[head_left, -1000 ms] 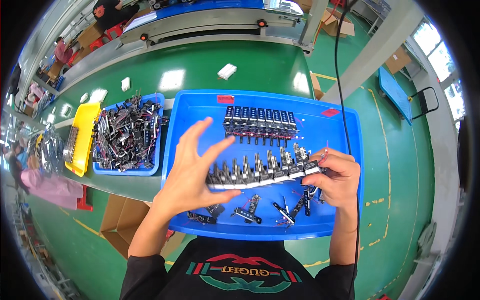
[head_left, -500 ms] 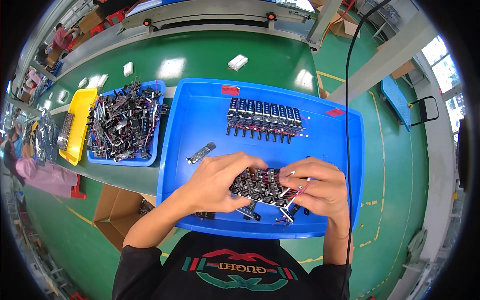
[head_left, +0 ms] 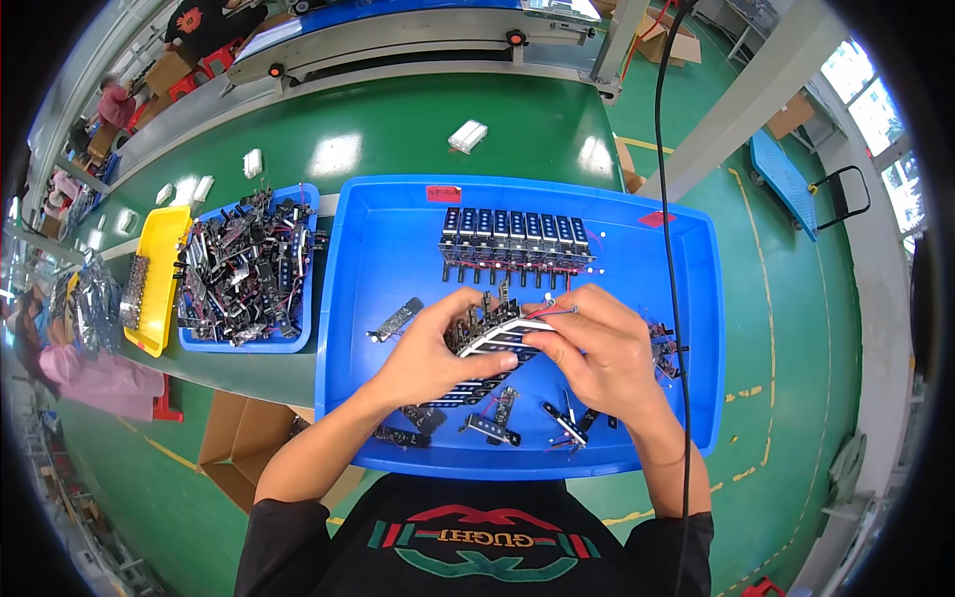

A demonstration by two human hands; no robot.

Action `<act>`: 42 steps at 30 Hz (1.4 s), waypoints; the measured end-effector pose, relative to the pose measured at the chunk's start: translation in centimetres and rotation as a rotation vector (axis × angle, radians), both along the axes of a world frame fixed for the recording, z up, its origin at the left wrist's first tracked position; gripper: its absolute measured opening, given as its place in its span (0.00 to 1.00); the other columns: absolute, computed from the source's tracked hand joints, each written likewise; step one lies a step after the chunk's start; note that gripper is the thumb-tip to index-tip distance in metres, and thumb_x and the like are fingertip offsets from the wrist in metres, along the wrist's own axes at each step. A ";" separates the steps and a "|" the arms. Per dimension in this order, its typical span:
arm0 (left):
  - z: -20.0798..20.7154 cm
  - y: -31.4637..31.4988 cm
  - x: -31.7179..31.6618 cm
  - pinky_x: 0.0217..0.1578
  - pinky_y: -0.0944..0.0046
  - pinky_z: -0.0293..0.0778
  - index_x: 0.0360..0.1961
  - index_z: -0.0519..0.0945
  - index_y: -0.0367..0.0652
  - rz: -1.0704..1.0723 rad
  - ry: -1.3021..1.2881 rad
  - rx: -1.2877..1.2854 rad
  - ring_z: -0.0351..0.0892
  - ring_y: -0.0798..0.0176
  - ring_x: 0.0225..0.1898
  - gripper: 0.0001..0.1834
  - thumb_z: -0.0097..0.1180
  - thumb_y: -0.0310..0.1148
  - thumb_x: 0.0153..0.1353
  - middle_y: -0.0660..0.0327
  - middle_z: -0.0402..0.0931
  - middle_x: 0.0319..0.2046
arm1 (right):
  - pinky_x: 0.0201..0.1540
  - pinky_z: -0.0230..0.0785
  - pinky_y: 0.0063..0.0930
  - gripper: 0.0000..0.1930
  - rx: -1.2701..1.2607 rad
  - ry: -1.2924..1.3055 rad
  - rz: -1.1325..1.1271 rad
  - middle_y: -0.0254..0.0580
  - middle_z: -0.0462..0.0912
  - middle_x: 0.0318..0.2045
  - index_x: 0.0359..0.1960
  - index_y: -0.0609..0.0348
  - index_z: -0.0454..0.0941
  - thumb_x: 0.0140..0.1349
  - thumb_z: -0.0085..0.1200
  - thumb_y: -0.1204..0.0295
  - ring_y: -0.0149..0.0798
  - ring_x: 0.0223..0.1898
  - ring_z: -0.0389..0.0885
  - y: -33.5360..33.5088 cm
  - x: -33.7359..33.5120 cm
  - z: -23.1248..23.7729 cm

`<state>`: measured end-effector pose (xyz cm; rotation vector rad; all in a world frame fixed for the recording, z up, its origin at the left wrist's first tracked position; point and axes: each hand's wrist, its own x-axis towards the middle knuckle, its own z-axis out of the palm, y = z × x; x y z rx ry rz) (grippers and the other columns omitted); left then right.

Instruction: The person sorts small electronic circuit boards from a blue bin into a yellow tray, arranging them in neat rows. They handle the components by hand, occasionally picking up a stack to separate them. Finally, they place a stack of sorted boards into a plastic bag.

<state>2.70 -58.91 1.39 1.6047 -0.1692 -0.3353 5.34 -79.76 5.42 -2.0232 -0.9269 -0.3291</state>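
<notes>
Over the large blue tray (head_left: 587,464), my left hand (head_left: 426,360) is closed around a row of small circuit boards (head_left: 487,343) set side by side. White strips and dark faces show on its tilted near side. At its right end, my right hand (head_left: 609,350) is closed in a pinch, with thin red and blue wires by the fingertips. Part of the row is hidden by my fingers. Farther back in the tray stands another row of boards (head_left: 512,239). Loose boards lie around my hands, including one board (head_left: 396,318) at the left and a cluster (head_left: 668,348) at the right.
A smaller blue tray (head_left: 311,289) heaped with boards and a yellow tray (head_left: 159,239) stand at the left. White blocks (head_left: 468,136) lie on the green table. A black cable (head_left: 668,209) hangs down at the right. Below the table's left side sits an open cardboard box (head_left: 234,428).
The held row of boards has been tilted, so its white-striped face now shows. My right hand has shifted slightly up and left along its end. The whole view has also shifted a little.
</notes>
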 end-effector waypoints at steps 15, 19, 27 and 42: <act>-0.1 -0.9 -0.1 0.34 0.72 0.72 0.40 0.74 0.42 -0.051 0.405 -0.261 0.76 0.75 0.34 0.12 0.63 0.33 0.60 0.66 0.77 0.32 | 0.28 0.60 0.25 0.09 0.199 0.703 -0.125 0.39 0.72 0.24 0.39 0.64 0.82 0.61 0.58 0.72 0.31 0.25 0.68 -1.0 -0.3 -1.7; -1.4 -0.9 0.0 0.37 0.71 0.74 0.41 0.76 0.41 -0.014 0.362 -0.246 0.77 0.74 0.35 0.13 0.65 0.32 0.58 0.65 0.78 0.35 | 0.27 0.62 0.27 0.09 0.026 0.222 -0.177 0.41 0.72 0.25 0.40 0.64 0.81 0.60 0.59 0.73 0.34 0.25 0.70 -0.1 -1.3 -3.0; -0.7 -0.7 -0.3 0.42 0.68 0.76 0.51 0.75 0.39 -0.086 0.538 -0.357 0.79 0.71 0.40 0.22 0.65 0.25 0.55 0.62 0.80 0.37 | 0.27 0.64 0.30 0.08 0.139 0.421 -0.208 0.42 0.74 0.24 0.38 0.65 0.81 0.58 0.60 0.77 0.38 0.25 0.73 -0.2 -1.5 -3.6; -1.5 -0.9 -0.4 0.38 0.70 0.74 0.47 0.76 0.39 -0.060 0.427 -0.295 0.77 0.72 0.38 0.20 0.67 0.25 0.54 0.61 0.78 0.37 | 0.28 0.62 0.19 0.10 0.435 0.905 -0.353 0.27 0.77 0.26 0.42 0.66 0.80 0.65 0.56 0.72 0.21 0.27 0.70 -2.2 -0.9 -4.1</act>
